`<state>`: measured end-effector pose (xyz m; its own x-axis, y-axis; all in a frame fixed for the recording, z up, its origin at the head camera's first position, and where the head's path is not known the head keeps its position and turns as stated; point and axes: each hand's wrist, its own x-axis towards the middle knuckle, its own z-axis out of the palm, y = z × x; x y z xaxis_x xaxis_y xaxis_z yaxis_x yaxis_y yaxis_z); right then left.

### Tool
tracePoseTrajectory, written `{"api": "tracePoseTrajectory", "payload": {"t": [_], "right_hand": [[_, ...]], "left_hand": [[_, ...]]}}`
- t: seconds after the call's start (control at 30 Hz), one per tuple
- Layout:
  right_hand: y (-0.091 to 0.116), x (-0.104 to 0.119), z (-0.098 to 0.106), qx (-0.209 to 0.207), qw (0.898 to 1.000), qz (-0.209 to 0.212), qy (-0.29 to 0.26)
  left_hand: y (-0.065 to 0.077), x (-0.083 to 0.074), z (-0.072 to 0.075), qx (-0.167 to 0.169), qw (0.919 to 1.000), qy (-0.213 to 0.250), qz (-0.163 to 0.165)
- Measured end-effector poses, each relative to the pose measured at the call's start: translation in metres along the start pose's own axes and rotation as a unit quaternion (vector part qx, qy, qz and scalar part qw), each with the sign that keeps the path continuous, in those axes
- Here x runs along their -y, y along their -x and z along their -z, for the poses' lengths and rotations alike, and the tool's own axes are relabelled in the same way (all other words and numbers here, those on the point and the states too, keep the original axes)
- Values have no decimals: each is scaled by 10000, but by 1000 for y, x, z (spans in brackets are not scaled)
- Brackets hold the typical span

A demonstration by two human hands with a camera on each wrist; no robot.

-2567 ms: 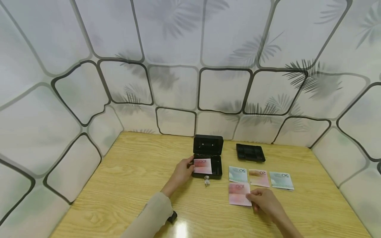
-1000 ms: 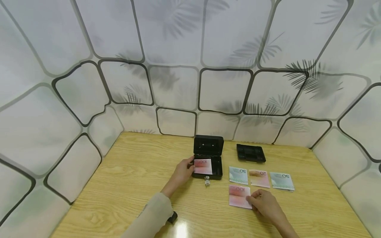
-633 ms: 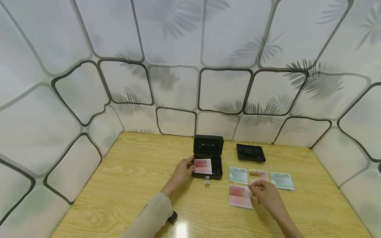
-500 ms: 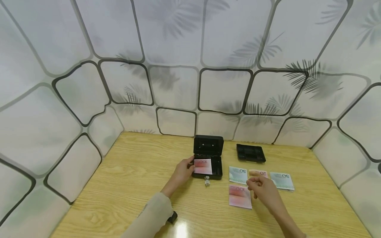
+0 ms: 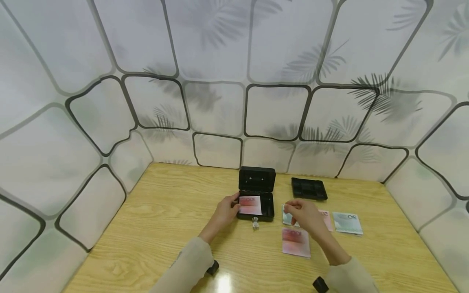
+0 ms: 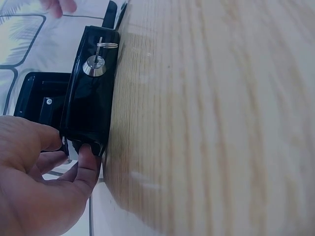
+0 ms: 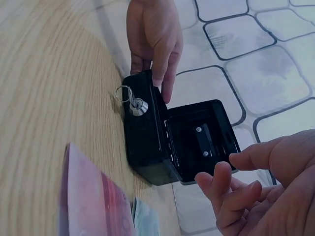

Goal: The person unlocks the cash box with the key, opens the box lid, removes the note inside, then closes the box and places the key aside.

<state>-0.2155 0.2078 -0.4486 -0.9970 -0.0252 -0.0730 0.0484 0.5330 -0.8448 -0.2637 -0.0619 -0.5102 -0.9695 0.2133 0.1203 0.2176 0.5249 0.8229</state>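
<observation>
Head view: left hand (image 5: 224, 212) grips the nine-o'clock wall of an open black metal-looking cash box (image 5: 265, 218), long axis seemingly nine-to-three, a pink paper 100 note (image 5: 250, 205) inside; right hand (image 5: 305, 214), loosely curled, hangs over a green paper 50 note (image 5: 287, 218), cash box at its nine o'clock, second pink paper 100 note (image 5: 296, 243) on the desk (image 5: 176, 203) toward seven, nearer this hand. Left wrist: box clasped at its six-o'clock end, silver round lock (image 6: 94, 66) toward twelve. Right wrist: nothing seen between bent fingers, box at ten.
</observation>
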Motion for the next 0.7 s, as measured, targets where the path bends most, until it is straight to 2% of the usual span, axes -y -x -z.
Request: {"api": "tracePoseTrajectory", "payload": {"t": [0.13,0.33,0.7], "right_hand": [[-12,4,-10,62,9998,95,-174],[-24,9,-27,237,9991,6,-355],[-37,14,-47,375,9987,-19,-355]], "left_hand": [[0,0,0,13,10000,8,37],[1,1,0,52,9999,-47,106],[0,3,-1,1,10000,4,-59]]}}
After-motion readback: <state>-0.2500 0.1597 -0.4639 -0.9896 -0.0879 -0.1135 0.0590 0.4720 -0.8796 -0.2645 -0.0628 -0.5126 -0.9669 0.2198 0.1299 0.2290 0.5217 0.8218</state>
